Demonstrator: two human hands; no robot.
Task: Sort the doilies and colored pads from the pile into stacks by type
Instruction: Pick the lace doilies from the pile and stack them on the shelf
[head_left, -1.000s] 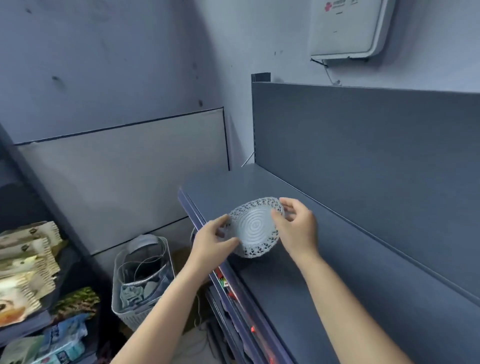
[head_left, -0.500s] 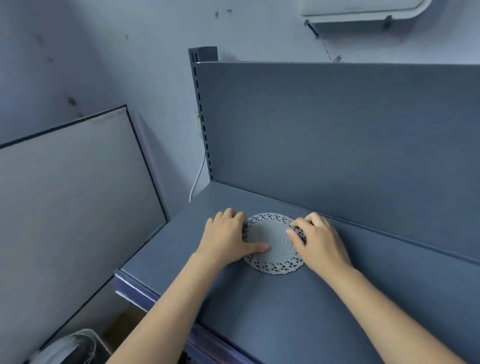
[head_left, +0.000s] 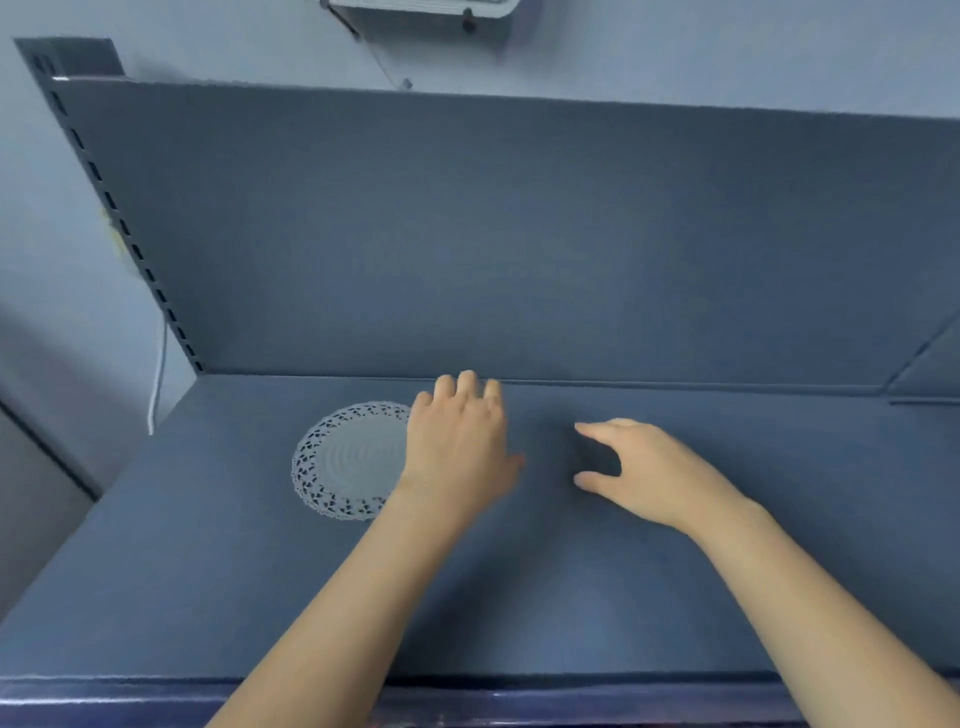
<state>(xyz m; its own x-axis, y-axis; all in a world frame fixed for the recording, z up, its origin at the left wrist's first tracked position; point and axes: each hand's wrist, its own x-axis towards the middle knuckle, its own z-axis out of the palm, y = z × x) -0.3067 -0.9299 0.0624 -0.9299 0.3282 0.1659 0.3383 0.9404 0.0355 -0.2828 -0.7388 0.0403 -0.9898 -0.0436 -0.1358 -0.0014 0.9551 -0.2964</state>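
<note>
On the flat dark grey-blue metal shelf (head_left: 571, 597) in front of me, toward its back left corner, lies the one task item I can see: a white round paper doily (head_left: 348, 460) with a lace-cut rim and a ribbed centre. It sits flat, near the upright grey-blue back panel (head_left: 519, 234) but apart from it. I take that spot to be the start of the doily stack, kept to one side so the other types have room further right.

My left hand (head_left: 460, 441) is over the doily's right edge and hides that part. Its fingers are spread and relaxed, gripping nothing, and I cannot tell whether the palm rests on the paper or hovers just above it. My right hand (head_left: 639, 470) is apart from the left, over bare shelf to the right of the doily. Thumb and fingers are loosely curved with a gap between them and hold nothing. Both hands are free, which suits fetching the next piece.

As for containers, no basket, tray or bin shows in this view; the shelf alone bears anything, and what it bears is that single doily. The pile to be sorted is out of view, as are any coloured pads. Off to the left, a thin white cable (head_left: 156, 384) hangs beside the slotted grey upright (head_left: 119, 223).
</note>
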